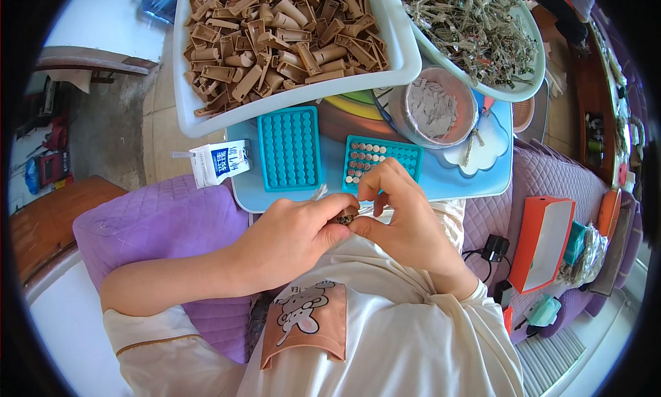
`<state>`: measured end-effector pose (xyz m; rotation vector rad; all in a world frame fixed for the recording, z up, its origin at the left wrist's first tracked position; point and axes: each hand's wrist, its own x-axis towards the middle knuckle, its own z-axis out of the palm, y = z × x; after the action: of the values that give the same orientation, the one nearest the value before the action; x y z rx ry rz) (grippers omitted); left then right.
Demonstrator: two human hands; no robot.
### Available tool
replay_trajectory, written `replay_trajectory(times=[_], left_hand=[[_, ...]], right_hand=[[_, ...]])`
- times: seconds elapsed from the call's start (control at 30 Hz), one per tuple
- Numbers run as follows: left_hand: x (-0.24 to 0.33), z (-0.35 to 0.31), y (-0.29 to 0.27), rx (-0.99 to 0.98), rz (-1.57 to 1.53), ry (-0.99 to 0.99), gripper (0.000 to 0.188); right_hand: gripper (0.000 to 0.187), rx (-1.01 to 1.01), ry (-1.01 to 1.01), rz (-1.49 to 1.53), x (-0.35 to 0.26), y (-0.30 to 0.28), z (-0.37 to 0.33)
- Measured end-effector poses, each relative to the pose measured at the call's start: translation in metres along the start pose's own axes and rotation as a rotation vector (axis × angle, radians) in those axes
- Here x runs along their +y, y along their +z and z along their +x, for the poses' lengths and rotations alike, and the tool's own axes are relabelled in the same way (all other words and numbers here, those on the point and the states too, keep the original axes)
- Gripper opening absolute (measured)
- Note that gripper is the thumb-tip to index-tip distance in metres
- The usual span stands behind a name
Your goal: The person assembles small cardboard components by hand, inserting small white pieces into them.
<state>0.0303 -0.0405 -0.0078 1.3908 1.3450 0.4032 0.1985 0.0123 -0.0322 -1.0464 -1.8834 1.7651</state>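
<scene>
Just in front of my body, my left hand (292,233) pinches a small brown piece (346,217) with a darker inside, much of it hidden by fingers. Pale thin strands (319,192) stick out above that hand. My right hand (405,225) meets the left from the other side, its thumb and bent fingers closed at the same piece. Right beyond my fingers lies a teal tray (411,164) with round wells, several holding small silver and whitish discs. To its left is a second teal tray (289,149) whose wells show no discs.
A large white bin (297,98) heaped with brown plastic shells stands at the back; beside it is a basin (539,66) of wire bundles. A round tub (407,121) holds grey flat pieces. A white packet (220,163) lies at the table's left edge. An orange-red box (544,242) sits at right.
</scene>
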Motion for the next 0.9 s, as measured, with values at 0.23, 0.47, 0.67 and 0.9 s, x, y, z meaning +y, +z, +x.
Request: replay_trajectory(times=[0.23, 0.47, 0.67, 0.9], left_hand=[[0.01, -0.001, 0.001, -0.155, -0.114, 0.086, 0.021], [0.007, -0.002, 0.003, -0.094, -0.228, 0.025, 0.017], [0.014, -0.001, -0.008, -0.171, -0.253, -0.087, 0.019], [0.01, 0.002, -0.013, -0.135, -0.288, -0.101, 0.021]], right_hand=[[0.035, -0.507, -0.205, 0.075, -0.001, -0.047, 0.059], [0.029, 0.228, -0.204, -0.54, 0.001, -0.012, 0.17], [0.025, 0.292, -0.175, -0.754, 0.012, -0.002, 0.192], [0.03, 0.361, -0.282, -0.203, 0.005, -0.041, 0.132]])
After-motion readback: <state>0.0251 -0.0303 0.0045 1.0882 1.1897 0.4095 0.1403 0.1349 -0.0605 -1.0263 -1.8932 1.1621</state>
